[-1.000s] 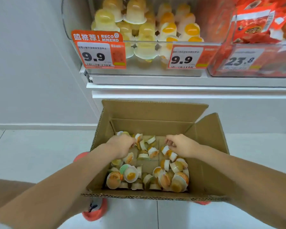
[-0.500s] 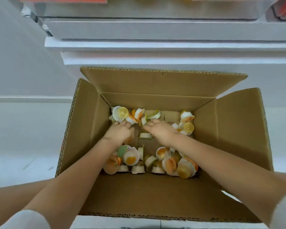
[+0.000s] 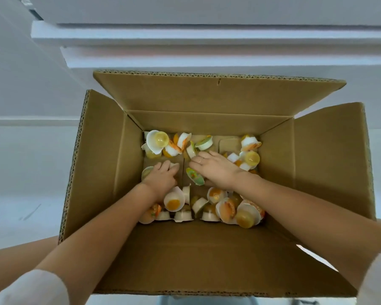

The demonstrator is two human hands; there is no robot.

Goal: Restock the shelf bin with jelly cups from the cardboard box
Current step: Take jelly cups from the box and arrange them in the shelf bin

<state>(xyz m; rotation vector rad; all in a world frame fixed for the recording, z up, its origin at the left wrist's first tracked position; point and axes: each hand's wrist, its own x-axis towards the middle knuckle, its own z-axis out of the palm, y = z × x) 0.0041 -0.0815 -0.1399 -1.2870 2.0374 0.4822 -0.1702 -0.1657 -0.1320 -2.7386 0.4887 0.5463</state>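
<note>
Down on the cardboard box point(image 3: 207, 256) floor, loose jelly cups point(image 3: 233, 210) crowd the near edge and far corners. The left hand point(image 3: 162, 177) curls over one, apparently gathering; the right hand point(image 3: 216, 170) lies spread, its grip hidden.

The cardboard box point(image 3: 207, 256) is plain brown. Jelly cups point(image 3: 173, 200) are white with yellow or orange centres. One lid point(image 3: 195, 176) is green-patterned.
</note>
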